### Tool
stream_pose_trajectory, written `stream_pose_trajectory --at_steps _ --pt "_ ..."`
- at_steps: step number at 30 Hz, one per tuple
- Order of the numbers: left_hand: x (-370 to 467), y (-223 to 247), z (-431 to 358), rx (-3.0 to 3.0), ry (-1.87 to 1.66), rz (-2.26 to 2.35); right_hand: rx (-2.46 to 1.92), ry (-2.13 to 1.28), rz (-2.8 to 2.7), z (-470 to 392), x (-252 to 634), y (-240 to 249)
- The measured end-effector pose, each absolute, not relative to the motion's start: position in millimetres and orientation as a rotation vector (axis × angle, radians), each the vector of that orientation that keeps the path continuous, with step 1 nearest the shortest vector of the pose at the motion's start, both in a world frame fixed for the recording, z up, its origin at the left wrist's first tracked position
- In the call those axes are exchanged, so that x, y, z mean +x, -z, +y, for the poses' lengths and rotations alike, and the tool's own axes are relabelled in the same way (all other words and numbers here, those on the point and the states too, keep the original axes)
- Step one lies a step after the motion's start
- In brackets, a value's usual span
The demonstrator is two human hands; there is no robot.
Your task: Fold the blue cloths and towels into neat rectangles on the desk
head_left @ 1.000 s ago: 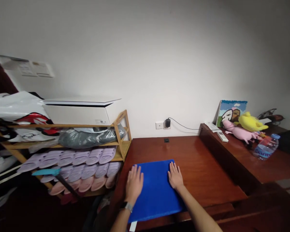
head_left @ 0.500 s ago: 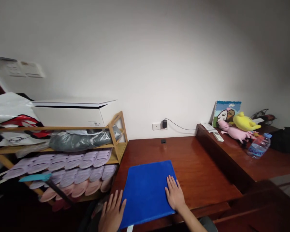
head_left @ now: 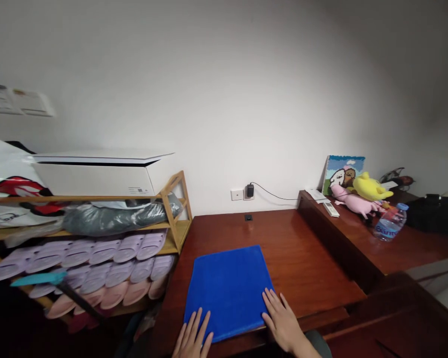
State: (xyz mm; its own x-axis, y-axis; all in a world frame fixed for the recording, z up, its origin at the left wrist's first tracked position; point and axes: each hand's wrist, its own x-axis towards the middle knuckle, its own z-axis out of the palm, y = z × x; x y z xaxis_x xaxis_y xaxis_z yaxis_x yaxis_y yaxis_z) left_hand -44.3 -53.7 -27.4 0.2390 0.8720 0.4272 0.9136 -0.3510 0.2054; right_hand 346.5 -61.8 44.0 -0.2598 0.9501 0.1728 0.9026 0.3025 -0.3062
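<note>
A blue cloth point(head_left: 229, 288) lies flat on the reddish-brown wooden desk point(head_left: 283, 238), near its front edge. At the cloth's lower left corner rests my left hand point(head_left: 194, 335), fingers stretched out and spread, palm down. My right hand point(head_left: 281, 318) lies on the cloth's lower right edge, fingers extended, the thumb apart. Neither hand grips anything.
On the left, a wooden rack point(head_left: 177, 214) holds rows of slippers point(head_left: 121, 248) and a white box point(head_left: 97, 176). The raised right surface bears a plastic bottle point(head_left: 390, 223), plush toys point(head_left: 371, 188) and a remote point(head_left: 331, 209). A charger point(head_left: 250, 190) is plugged into the wall.
My left hand has moved right onto the cloth's lower left corner. My right hand has slid down along the right edge. The cloth's lower left part has shifted, and the view has turned slightly.
</note>
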Motion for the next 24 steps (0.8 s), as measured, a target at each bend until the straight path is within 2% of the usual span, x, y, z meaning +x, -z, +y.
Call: stream_pose_trajectory --at_steps 9,14,18,24 --pt "36 -18 12 -2.439 0.586 -1.751 -1.919 -0.268 -2.261 -12 397 -69" --pt "71 -33 11 -2.589 0.573 -1.605 -2.112 -0.402 -2.202 -2 435 -90" --pt "50 -22 0 -2.550 0.581 -1.595 -2.021 -0.326 -2.186 -6 422 -89" --pt "-19 -16 -13 -2.535 0.532 -1.553 -1.801 -0.125 -2.192 -17 362 -54"
